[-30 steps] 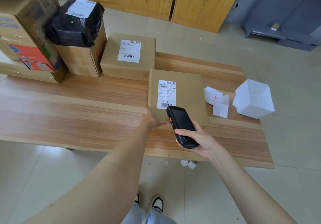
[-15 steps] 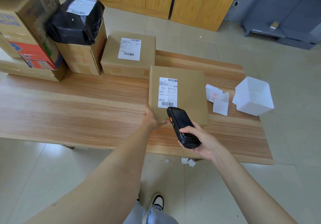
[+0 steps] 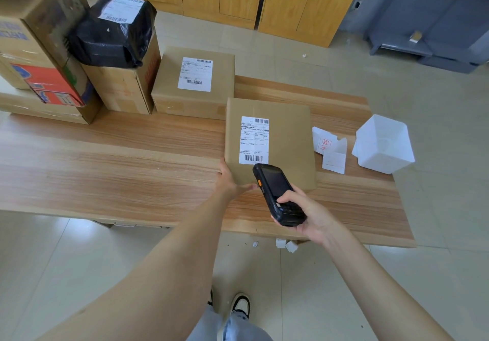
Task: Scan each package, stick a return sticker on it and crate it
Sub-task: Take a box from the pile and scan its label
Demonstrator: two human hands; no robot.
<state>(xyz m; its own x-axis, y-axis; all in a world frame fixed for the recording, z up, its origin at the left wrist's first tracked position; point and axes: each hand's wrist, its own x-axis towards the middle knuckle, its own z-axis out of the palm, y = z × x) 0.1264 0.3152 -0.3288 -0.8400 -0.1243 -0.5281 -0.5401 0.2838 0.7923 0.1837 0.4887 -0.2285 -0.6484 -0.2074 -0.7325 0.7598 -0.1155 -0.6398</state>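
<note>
A flat brown cardboard package (image 3: 288, 139) with a white barcode label lies on the wooden table (image 3: 132, 160). My left hand (image 3: 231, 182) holds its near left corner, thumb along the front edge. My right hand (image 3: 307, 211) grips a black handheld scanner (image 3: 277, 195) just in front of the package, its top end close to the label's lower barcode. White return stickers (image 3: 329, 147) with red print lie to the right of the package.
Behind stand another labelled box (image 3: 194, 81), a black-wrapped parcel (image 3: 113, 31) on a carton, and stacked cartons (image 3: 39, 49) at the far left. A white plastic container (image 3: 383, 143) sits at the table's right end. Paper scraps (image 3: 287, 244) lie on the tiled floor.
The scanner has shifted slightly to the right and tilted, staying near the label's barcode. My left hand stays on the package's corner.
</note>
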